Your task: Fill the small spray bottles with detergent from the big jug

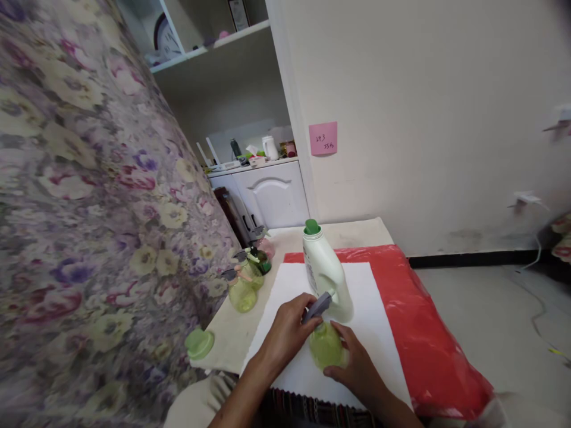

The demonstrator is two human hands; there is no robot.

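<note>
**Both my hands close on one small green spray bottle [326, 351]**

At the far left a floral curtain [102, 196] hangs beside the table [226, 337]. A green plastic lid [200, 345] sits at the table's near left corner. Along the left edge, going away from me, stand a clear spray bottle with yellow-green liquid low inside [242, 297], a second yellowish one [254, 274] close behind it, and a dark green one [262, 262] beyond that. Past them, beyond the table's far left corner, stands a white cabinet [279, 193].

My left hand [292, 324] comes in over the near edge, its thumb and fingers clamped on the grey spray head [319, 307]. Below the head, the bottle is over the white sheet [368, 339], nearer the table's near edge than its far one. Just behind it a pale green detergent jug [328, 270] stands upright, a green spout [311, 226] in its open mouth. The grey head overlaps the jug from where I look, so I can't fairly say whether the two touch.

My right hand [357, 362] is curled round the right side of the bottle, fingers behind and thumb in front. Farther right, red plastic sheeting [428, 339] lies under the white sheet and spreads along the table's right edge.
</note>
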